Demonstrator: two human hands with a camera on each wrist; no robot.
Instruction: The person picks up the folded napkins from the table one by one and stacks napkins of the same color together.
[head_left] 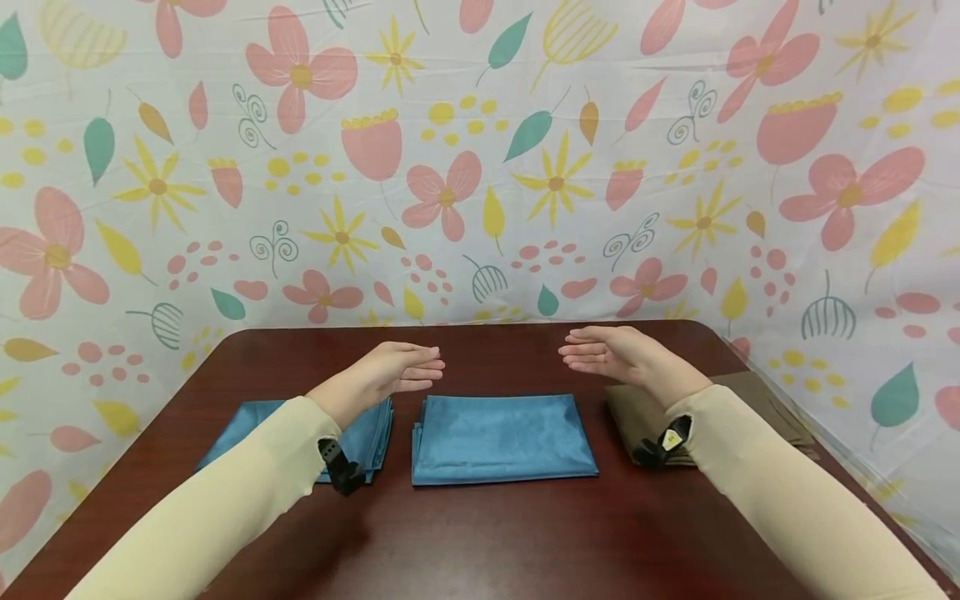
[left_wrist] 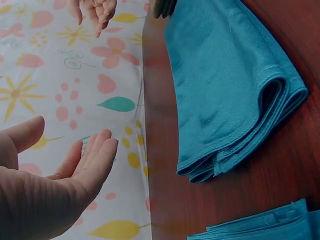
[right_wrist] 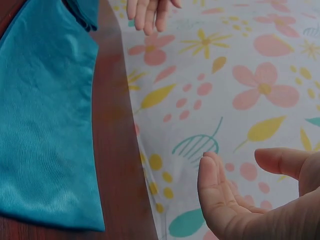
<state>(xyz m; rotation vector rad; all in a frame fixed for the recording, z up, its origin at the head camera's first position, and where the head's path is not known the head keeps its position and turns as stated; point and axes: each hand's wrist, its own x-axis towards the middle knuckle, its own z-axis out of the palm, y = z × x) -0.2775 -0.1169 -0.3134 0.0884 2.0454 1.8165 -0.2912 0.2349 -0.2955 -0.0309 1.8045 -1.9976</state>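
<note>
A folded blue cloth (head_left: pixel 502 440) lies flat in the middle of the table, its layered folds visible in the left wrist view. My left hand (head_left: pixel 396 371) is raised in the air above and left of it, fingers extended, holding nothing. Facing it from the other side, my right hand (head_left: pixel 611 354) hovers with fingers extended and thumb apart, also holding nothing. Beneath the left forearm sits a second folded blue cloth (head_left: pixel 255 414), partly hidden by the sleeve. A folded brown cloth (head_left: pixel 742 396) lies under the right hand and forearm, which cover part of it.
The dark red-brown table (head_left: pixel 480 533) has rounded far corners. A white curtain (head_left: pixel 465 100) with pink, yellow and green floral print hangs behind it and along both sides. Each wrist wears a small black camera, such as the left one (head_left: pixel 341 468).
</note>
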